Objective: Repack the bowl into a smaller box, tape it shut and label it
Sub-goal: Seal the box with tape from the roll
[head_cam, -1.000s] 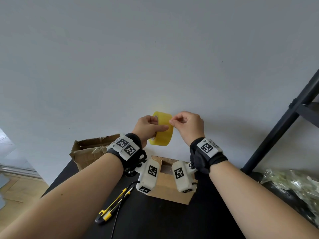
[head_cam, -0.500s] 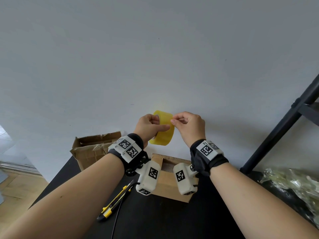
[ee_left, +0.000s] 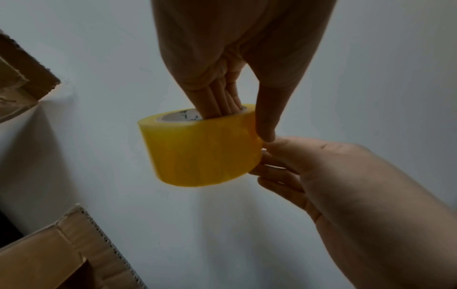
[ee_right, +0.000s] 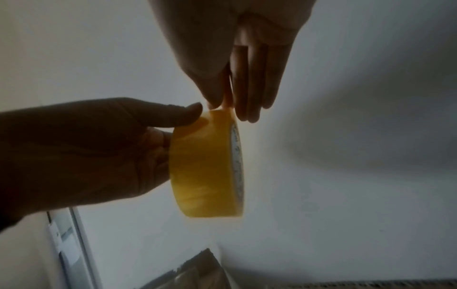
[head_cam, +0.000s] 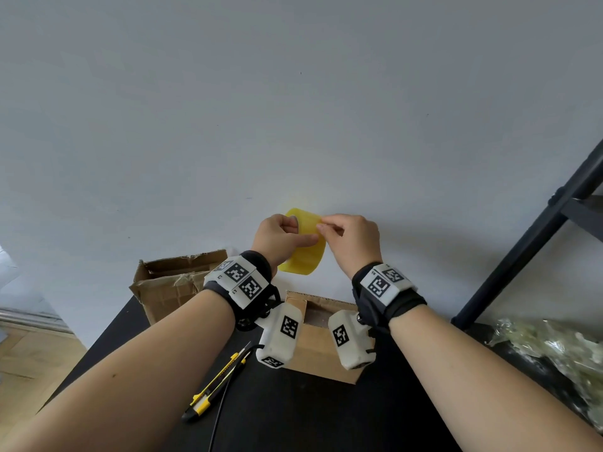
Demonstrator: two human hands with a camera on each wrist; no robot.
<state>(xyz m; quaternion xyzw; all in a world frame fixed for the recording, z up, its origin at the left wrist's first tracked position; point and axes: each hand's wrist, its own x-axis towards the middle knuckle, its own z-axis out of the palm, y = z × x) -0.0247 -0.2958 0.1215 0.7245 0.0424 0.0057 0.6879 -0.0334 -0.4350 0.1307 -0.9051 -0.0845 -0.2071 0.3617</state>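
Note:
A roll of yellow tape (head_cam: 303,259) (ee_left: 202,148) (ee_right: 205,166) is held up in front of the white wall. My left hand (head_cam: 300,233) (ee_left: 222,58) grips it, with fingers through the core and the thumb on the outer face. My right hand (head_cam: 321,225) (ee_right: 235,48) pinches at the tape on the roll's upper edge with thumb and forefinger. Below my wrists, the small cardboard box (head_cam: 313,353) stands on the black table (head_cam: 293,412) with its top open. Its inside is hidden and no bowl shows.
A larger torn cardboard box (head_cam: 169,288) stands at the table's back left. A yellow and black utility knife (head_cam: 215,383) lies left of the small box. Crumpled clear plastic wrap (head_cam: 548,347) lies at the right, below a black shelf frame (head_cam: 522,256).
Both hands stay on the roll at about the same spot. The right fingertips have shifted a little along the roll's upper edge.

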